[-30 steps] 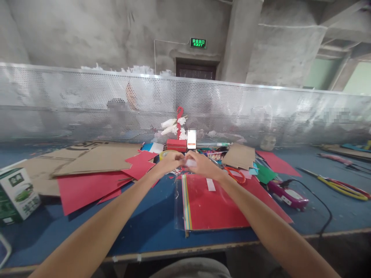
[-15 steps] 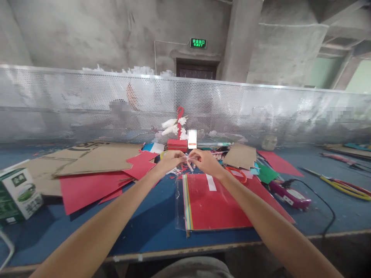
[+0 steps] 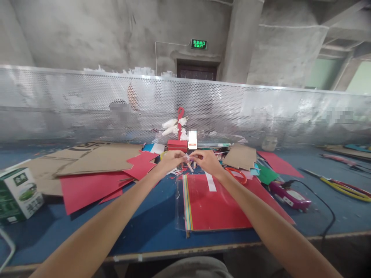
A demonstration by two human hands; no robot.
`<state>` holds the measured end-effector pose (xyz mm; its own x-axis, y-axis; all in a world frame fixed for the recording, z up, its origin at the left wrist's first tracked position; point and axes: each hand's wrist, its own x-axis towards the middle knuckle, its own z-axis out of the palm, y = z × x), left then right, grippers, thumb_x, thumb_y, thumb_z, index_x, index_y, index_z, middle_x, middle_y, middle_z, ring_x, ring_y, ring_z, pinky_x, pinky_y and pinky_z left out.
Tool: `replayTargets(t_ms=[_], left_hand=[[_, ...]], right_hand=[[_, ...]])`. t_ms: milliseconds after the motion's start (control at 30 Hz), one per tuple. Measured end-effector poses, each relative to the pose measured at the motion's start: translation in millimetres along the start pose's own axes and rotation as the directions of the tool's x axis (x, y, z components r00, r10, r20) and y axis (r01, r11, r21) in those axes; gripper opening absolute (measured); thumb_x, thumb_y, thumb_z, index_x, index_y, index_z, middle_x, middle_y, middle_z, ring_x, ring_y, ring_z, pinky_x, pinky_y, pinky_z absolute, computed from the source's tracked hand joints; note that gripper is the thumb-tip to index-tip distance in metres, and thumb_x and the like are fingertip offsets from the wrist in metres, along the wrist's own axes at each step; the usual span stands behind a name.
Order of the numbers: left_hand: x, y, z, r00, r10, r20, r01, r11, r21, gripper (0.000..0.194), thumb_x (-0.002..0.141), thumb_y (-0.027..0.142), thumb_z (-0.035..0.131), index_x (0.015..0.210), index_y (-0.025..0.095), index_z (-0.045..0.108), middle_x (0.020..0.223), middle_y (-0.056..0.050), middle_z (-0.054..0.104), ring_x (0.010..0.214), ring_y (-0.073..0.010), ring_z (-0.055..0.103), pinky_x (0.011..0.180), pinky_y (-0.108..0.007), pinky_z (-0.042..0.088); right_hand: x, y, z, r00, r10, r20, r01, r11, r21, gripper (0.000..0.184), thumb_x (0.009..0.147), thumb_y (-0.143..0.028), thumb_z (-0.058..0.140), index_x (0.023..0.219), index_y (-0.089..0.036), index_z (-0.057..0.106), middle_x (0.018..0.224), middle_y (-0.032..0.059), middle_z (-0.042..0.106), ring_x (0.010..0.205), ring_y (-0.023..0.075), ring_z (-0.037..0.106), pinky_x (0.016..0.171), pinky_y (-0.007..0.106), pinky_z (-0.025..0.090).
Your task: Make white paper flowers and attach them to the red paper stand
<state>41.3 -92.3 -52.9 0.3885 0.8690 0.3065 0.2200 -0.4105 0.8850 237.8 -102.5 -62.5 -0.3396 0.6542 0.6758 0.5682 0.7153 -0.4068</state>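
Note:
Over the middle of the table my left hand (image 3: 173, 159) and my right hand (image 3: 206, 160) meet, fingertips almost touching. Both pinch a small pale paper strip (image 3: 189, 166), whose pinkish tail hangs down between them; the fingers hide its upper part. Just below my right hand lies a stack of red card sheets (image 3: 220, 210) in a clear sleeve, with a white strip (image 3: 211, 181) on top. Behind the hands, white paper flowers (image 3: 182, 133) are fixed to a red hooked stem on a red box (image 3: 177, 145). A lit phone (image 3: 192, 139) stands beside the box.
Cardboard (image 3: 98, 159) and red card (image 3: 95, 189) spread at left, near a milk carton (image 3: 20, 195). To the right are orange-handled scissors (image 3: 239, 175), a purple corded device (image 3: 290, 195) and yellow-and-red-handled pliers (image 3: 339, 184). A perforated metal screen (image 3: 220, 104) closes off the back.
The fingers of my right hand have shifted slightly at the paper strip. Both hands stay in almost the same place, and the things on the table have not moved.

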Motion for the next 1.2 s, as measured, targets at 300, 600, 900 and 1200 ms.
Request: replayTargets(t_ms=[300,600,900,1200], left_hand=[[5,-10,-3.4,0.994,0.107,-0.025,-0.103,0.987,0.125,0.029,0.077,0.044,0.065,0.084,0.016,0.069,0.073,-0.003,0.068,0.063,-0.0140,0.058,0.059,-0.024,0.042],[8,-16,-6.5,0.989,0.142,0.033,-0.145,0.961,0.236,0.023,0.078,0.039,0.063,0.081,0.017,0.069,0.070,-0.002,0.066,0.061,-0.0129,0.056,0.058,-0.023,0.041],[5,-12,-6.0,0.982,0.172,0.084,-0.191,0.902,0.387,0.027,0.083,0.041,0.057,0.077,0.018,0.068,0.075,-0.004,0.069,0.069,-0.0167,0.062,0.061,-0.025,0.043],[6,-14,-6.1,0.979,0.185,0.087,-0.204,0.916,0.346,0.031,0.084,0.045,0.056,0.075,0.018,0.068,0.073,-0.005,0.069,0.066,-0.0164,0.061,0.061,-0.026,0.043]], right_hand=[[3,9,2,0.990,0.138,0.028,-0.141,0.957,0.253,0.021,0.084,-0.034,0.063,0.080,-0.017,0.075,0.065,0.0019,0.069,0.055,0.0135,0.059,0.053,0.023,0.040],[3,9,7,0.970,0.235,0.057,-0.236,0.866,0.442,0.026,0.077,-0.038,0.069,0.085,-0.014,0.070,0.067,0.0030,0.067,0.057,0.0135,0.058,0.051,0.023,0.043],[2,4,4,0.996,0.079,0.029,-0.080,0.996,0.034,0.018,0.087,-0.029,0.059,0.082,-0.016,0.070,0.063,-0.0007,0.063,0.054,0.0100,0.052,0.056,0.021,0.036],[3,10,4,0.996,0.088,0.006,-0.088,0.996,0.016,0.027,0.089,-0.035,0.057,0.079,-0.017,0.073,0.067,0.0013,0.069,0.058,0.0118,0.057,0.058,0.021,0.037]])
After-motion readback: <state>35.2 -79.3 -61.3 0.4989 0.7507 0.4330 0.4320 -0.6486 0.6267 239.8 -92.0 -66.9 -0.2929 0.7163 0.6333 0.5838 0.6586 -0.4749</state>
